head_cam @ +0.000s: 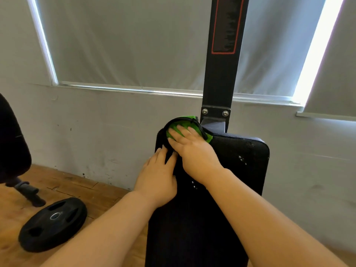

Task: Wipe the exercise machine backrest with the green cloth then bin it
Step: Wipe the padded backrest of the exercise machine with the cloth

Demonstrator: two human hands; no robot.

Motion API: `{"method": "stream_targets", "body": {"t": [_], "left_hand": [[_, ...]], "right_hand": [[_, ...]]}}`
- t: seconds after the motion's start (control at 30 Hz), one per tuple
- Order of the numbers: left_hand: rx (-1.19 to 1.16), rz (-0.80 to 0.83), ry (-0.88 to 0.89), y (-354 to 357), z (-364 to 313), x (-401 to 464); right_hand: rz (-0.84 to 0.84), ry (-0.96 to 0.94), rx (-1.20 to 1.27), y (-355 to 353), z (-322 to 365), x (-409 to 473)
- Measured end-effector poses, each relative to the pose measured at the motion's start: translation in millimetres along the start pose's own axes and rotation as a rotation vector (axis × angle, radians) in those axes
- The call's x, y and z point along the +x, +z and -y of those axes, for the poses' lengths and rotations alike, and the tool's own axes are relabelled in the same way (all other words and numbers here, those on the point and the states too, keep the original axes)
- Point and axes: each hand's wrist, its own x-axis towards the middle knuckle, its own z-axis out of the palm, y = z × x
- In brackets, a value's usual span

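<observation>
1. Up close, your right hand (189, 149) presses the green cloth (179, 130) flat against the top left corner of the black backrest (237, 170), fingers straight and spread over the fabric.
2. Your left hand (159, 174) lies open on the backrest's left edge just below the cloth, fingers extended and touching the pad, gripping nothing.
3. The cloth, green with a dark border, sits bunched at the pad's upper rim, just beside the machine's black upright post (223, 64).
4. A black weight plate (53, 223) lies on the wooden floor (81, 187) to the left, near a dark chair (11, 143).
5. Drawn blinds (125, 41) cover the window behind.
</observation>
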Motion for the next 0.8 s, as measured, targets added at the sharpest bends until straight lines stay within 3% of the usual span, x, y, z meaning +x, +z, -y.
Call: {"method": "stream_targets", "body": {"t": [0.27, 0.43, 0.8], "left_hand": [[0.032, 0.011, -0.028, -1.5, -1.8, 0.7], [0.020, 0.014, -0.041, -1.7, -1.7, 1.6], [0.024, -0.012, -0.053, 4.5, -5.7, 2.4]], "right_hand": [[-0.213, 0.143, -0.090, -5.8, -48.5, -76.9], [-0.224, 0.257, -0.097, -12.0, -65.7, -113.5], [-0.429, 0.452, 0.063, 8.4, -49.0, -112.8]]}}
